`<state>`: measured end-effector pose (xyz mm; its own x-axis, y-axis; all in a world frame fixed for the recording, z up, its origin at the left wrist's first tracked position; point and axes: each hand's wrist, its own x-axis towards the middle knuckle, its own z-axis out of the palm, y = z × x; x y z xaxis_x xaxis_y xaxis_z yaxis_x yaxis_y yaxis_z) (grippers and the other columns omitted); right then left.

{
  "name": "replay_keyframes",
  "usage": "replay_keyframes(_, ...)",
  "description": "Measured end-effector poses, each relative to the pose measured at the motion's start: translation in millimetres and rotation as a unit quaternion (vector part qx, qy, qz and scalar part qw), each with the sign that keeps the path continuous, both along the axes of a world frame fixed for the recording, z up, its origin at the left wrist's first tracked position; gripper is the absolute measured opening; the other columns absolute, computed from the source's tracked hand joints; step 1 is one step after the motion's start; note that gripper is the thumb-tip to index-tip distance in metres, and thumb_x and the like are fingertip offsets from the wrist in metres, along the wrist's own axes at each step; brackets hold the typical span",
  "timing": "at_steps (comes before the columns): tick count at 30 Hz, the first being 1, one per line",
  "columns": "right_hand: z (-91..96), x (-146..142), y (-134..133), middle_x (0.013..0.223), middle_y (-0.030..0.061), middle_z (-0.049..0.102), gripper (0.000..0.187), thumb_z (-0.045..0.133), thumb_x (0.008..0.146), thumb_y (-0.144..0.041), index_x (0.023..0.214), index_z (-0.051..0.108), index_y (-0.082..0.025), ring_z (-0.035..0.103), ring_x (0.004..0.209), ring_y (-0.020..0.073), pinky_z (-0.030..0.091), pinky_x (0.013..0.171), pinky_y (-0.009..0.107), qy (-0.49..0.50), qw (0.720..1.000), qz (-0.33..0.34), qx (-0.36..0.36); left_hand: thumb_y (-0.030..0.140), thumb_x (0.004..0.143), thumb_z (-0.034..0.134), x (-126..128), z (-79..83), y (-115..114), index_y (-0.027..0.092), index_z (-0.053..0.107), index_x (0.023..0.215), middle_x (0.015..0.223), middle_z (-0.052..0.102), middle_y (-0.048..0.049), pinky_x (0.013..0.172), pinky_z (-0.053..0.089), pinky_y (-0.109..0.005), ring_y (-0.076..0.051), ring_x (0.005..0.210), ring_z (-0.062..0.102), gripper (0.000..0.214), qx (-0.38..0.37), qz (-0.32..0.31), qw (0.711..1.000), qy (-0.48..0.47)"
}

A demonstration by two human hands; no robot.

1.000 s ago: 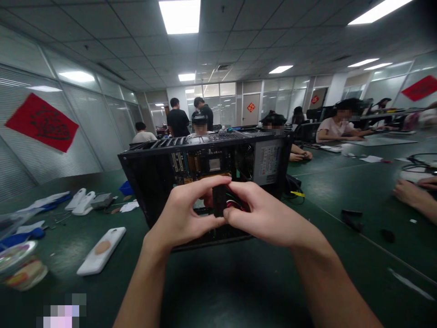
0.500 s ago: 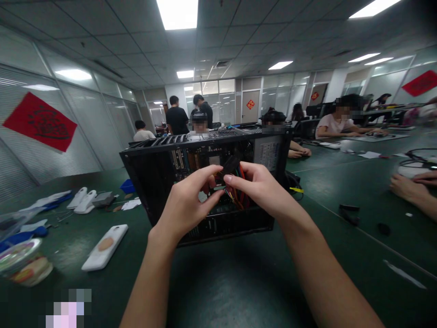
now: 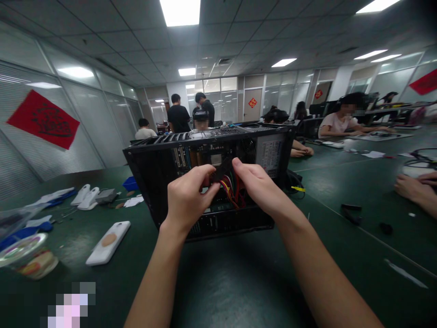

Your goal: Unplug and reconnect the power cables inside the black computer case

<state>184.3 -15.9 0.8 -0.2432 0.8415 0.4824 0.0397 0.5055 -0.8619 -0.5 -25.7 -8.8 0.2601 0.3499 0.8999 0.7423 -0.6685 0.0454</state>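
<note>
An open black computer case (image 3: 157, 177) stands on the green table (image 3: 239, 282) in front of me, its circuit board and power supply showing inside. My left hand (image 3: 187, 198) and my right hand (image 3: 261, 184) meet at the case opening. Both pinch a black cable connector (image 3: 221, 171) between thumb and fingers. Red, yellow and black wires (image 3: 232, 193) hang from the connector down into the case.
A white phone case (image 3: 108, 242) lies left of the computer, with white handsets (image 3: 85, 198), a blue bin (image 3: 130, 183) and a food cup (image 3: 29, 259) further left. Another person's hands (image 3: 414, 189) rest at the right edge. Small black parts (image 3: 351, 213) lie on the table. Several people sit or stand beyond.
Both hands have lifted the connector upward and deeper toward the case interior; the wires now show below the fingers. The view has shifted slightly.
</note>
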Motion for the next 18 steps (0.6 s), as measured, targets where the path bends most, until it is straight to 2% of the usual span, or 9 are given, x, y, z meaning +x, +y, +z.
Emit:
replay_keyframes(4, -7.5, 1, 11, 0.069, 0.0004, 0.057, 0.057, 0.046, 0.092, -0.07, 0.076, 0.059, -0.018, 0.053, 0.064, 0.0131, 0.045, 0.058, 0.025, 0.0, 1.0, 0.027, -0.015, 0.027, 0.089, 0.065, -2, 0.0, 1, 0.019, 0.069, 0.108, 0.079, 0.071, -0.0018, 0.068, 0.048, -0.024, -0.014, 0.07, 0.066, 0.021, 0.024, 0.036, 0.999, 0.022)
replay_keyframes(6, -11.6, 0, 17, 0.077, 0.0024, 0.062, 0.053, 0.041, 0.096, -0.064, 0.093, 0.064, -0.017, 0.059, 0.068, 0.0152, 0.051, 0.062, 0.027, -0.001, 1.0, 0.028, -0.004, 0.027, 0.09, 0.063, -3, -0.2, 2, 0.018, 0.07, 0.111, 0.081, 0.072, -0.0032, 0.07, 0.049, -0.024, -0.015, 0.073, 0.068, 0.023, 0.025, 0.051, 0.998, 0.035)
replay_keyframes(7, -13.7, -1, 20, 0.083, 0.0039, 0.064, 0.049, 0.039, 0.099, -0.058, 0.106, 0.064, -0.017, 0.062, 0.073, 0.0166, 0.054, 0.065, 0.029, -0.005, 1.0, 0.009, 0.018, 0.028, 0.091, 0.063, -4, -0.4, 2, 0.018, 0.07, 0.112, 0.081, 0.073, -0.0035, 0.071, 0.049, -0.025, -0.016, 0.073, 0.068, 0.024, 0.025, 0.058, 0.997, 0.037)
replay_keyframes(9, -18.5, -3, 25, 0.104, 0.0088, 0.067, 0.042, 0.038, 0.102, -0.043, 0.131, 0.056, -0.019, 0.065, 0.09, 0.0203, 0.057, 0.078, 0.035, -0.03, 0.991, -0.072, 0.112, 0.028, 0.092, 0.062, -5, -0.9, 3, 0.018, 0.07, 0.112, 0.081, 0.073, -0.0036, 0.071, 0.049, -0.025, -0.016, 0.073, 0.069, 0.025, 0.021, 0.07, 0.997, 0.036)
replay_keyframes(10, -21.6, -4, 28, 0.117, 0.0116, 0.064, 0.042, 0.039, 0.101, -0.035, 0.139, 0.05, -0.02, 0.064, 0.103, 0.0224, 0.055, 0.088, 0.038, -0.054, 0.975, -0.121, 0.177, 0.028, 0.092, 0.062, -5, -1.3, 4, 0.018, 0.07, 0.113, 0.081, 0.073, -0.0035, 0.071, 0.049, -0.025, -0.016, 0.073, 0.069, 0.025, 0.019, 0.074, 0.997, 0.034)
replay_keyframes(12, -29.6, -4, 35, 0.139, 0.0139, 0.053, 0.046, 0.042, 0.099, -0.025, 0.144, 0.047, -0.022, 0.052, 0.127, 0.0258, 0.048, 0.104, 0.043, -0.118, 0.923, -0.193, 0.311, 0.029, 0.092, 0.062, -7, -2.3, 6, 0.018, 0.07, 0.113, 0.082, 0.074, -0.0033, 0.07, 0.048, -0.024, -0.016, 0.073, 0.069, 0.025, 0.013, 0.08, 0.996, 0.034)
replay_keyframes(14, -39.8, -4, 45, 0.146, 0.013, 0.048, 0.045, 0.046, 0.097, -0.021, 0.142, 0.051, -0.024, 0.044, 0.136, 0.0271, 0.043, 0.111, 0.046, -0.177, 0.867, -0.216, 0.413, 0.029, 0.092, 0.063, -8, -4.0, 10, 0.019, 0.07, 0.113, 0.083, 0.074, -0.0028, 0.068, 0.047, -0.024, -0.016, 0.073, 0.069, 0.025, 0.005, 0.091, 0.995, 0.039)
replay_keyframes(16, -50.3, -3, 55, 0.142, 0.0139, 0.051, 0.042, 0.049, 0.096, -0.02, 0.138, 0.055, -0.022, 0.045, 0.134, 0.0273, 0.043, 0.11, 0.046, -0.215, 0.827, -0.226, 0.467, 0.031, 0.091, 0.064, -9, -7.0, 15, 0.02, 0.07, 0.111, 0.084, 0.075, -0.0022, 0.066, 0.046, -0.024, -0.016, 0.073, 0.07, 0.024, -0.01, 0.113, 0.992, 0.056)
replay_keyframes(18, -59.3, -2, 65, 0.137, 0.016, 0.055, 0.039, 0.05, 0.096, -0.02, 0.134, 0.059, -0.017, 0.048, 0.13, 0.028, 0.045, 0.108, 0.045, -0.247, 0.808, -0.246, 0.475, 0.032, 0.091, 0.064, -9, -11.9, 21, 0.021, 0.07, 0.11, 0.088, 0.076, -0.0022, 0.064, 0.046, -0.025, -0.017, 0.075, 0.07, 0.023, -0.036, 0.145, 0.985, 0.092)
